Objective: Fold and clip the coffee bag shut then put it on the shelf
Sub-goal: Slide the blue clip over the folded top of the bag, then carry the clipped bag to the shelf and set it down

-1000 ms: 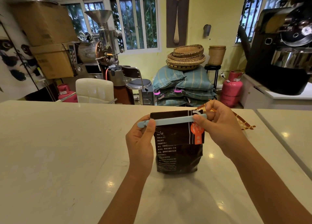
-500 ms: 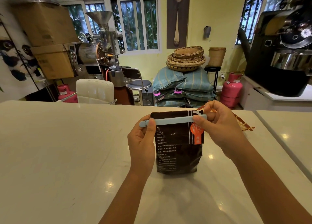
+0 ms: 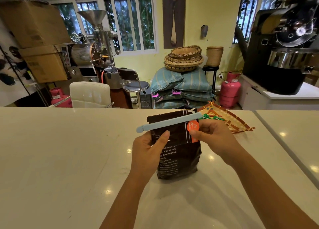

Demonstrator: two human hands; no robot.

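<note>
The left hand (image 3: 146, 152) grips the left edge of the coffee bag (image 3: 177, 152), thumb pressed on its front, and the right hand (image 3: 215, 139) pinches the bag's right edge near the orange label. A light blue clip (image 3: 168, 122) sits across the folded top (tilted, its right end higher). The bag stands upright on the white counter (image 3: 60, 159), in front of a woven mat (image 3: 229, 120).

Coffee bag (image 3: 177, 152) upright on counter (image 3: 60, 151), blue clip (image 3: 168, 122) across fold; both hands gripping
</note>
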